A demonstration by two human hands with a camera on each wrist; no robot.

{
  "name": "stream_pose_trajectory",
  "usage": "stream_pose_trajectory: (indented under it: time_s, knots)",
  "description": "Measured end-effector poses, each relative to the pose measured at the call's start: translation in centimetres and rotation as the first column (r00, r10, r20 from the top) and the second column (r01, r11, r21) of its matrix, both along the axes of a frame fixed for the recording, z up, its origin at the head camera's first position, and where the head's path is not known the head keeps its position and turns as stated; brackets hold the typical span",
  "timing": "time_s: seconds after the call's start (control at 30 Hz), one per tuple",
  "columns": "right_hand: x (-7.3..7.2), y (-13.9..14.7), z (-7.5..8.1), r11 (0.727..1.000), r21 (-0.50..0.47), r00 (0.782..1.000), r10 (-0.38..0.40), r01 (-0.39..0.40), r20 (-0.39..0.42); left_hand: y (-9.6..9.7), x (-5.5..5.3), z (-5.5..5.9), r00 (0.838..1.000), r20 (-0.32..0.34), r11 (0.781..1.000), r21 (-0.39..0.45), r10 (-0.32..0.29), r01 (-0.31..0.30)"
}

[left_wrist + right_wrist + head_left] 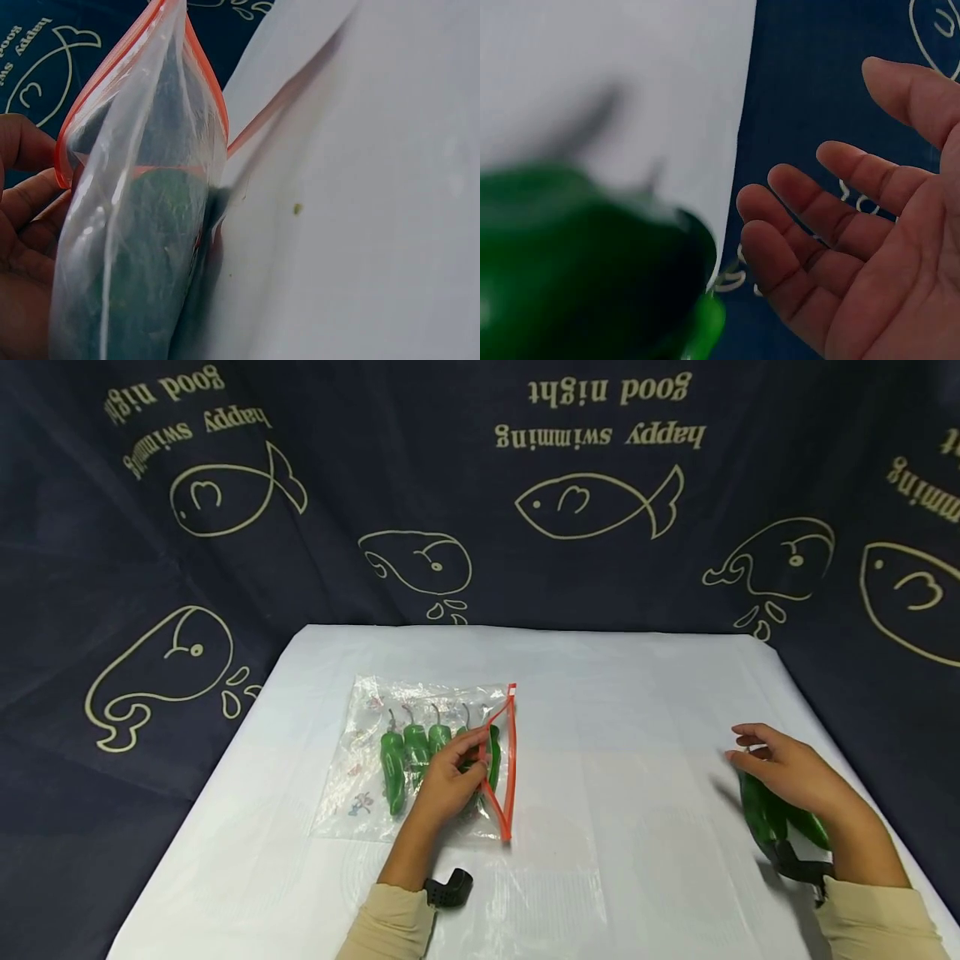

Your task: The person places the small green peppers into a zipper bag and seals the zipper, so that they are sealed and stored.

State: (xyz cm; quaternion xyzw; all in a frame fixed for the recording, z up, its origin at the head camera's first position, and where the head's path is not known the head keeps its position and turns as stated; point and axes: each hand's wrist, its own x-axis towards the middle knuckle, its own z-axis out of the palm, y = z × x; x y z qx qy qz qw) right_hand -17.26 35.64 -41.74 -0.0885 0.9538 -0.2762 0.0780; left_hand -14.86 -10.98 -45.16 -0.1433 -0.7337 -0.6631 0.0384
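A clear zip bag (337, 785) with a red zip strip (512, 760) lies on the table, its mouth facing right and spread apart. Several green peppers (392, 768) are inside it, side by side, stems pointing away. My left hand (448, 785) pinches the near lip of the mouth; in the left wrist view its fingertips (64, 161) are at the red edge. Over at the right, my right hand (795, 768) hovers above two green peppers (761, 810) with loosely bent fingers and nothing gripped. A pepper (585, 255) looms blurred beside that hand in the right wrist view.
A white cloth covers the table (637, 710). Behind and at both sides hangs a dark blue curtain (480, 585) with fish drawings. Black wrist straps (450, 889) sit at both wrists. A small green speck (298, 209) lies on the cloth.
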Motion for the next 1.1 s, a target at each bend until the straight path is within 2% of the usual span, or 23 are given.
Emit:
stream_pose_trajectory:
  time_s: [0.1, 0.33, 0.67, 0.87, 1.1]
  knots:
    - [0.3, 1.1, -0.2, 0.998, 0.052, 1.000, -0.022, 0.022, -0.002, 0.0, 0.2, 0.5, 1.000, -0.013, 1.000, -0.002, 0.000, 0.000]
    - [0.8, 2.8, -0.5, 0.986, 0.160, 0.999, -0.052, 0.051, -0.003, 0.0, 0.3, 0.9, 1.000, -0.018, 1.000, -0.024, 0.001, -0.001]
    - [0.7, 2.6, -1.0, 0.978, 0.206, 0.999, -0.033, 0.026, 0.032, 0.0, 0.3, 0.7, 1.000, -0.007, 1.000, -0.021, 0.003, -0.004]
    - [0.6, 2.4, -1.5, 0.968, 0.247, 0.999, -0.037, 0.033, 0.012, 0.0, 0.4, 0.9, 1.000, -0.007, 1.000, -0.029, 0.006, -0.006]
    - [0.5, 1.5, -1.8, 0.972, 0.234, 1.000, -0.017, 0.015, 0.004, 0.0, 0.3, 0.8, 1.000, -0.005, 0.999, -0.032, 0.005, -0.005]
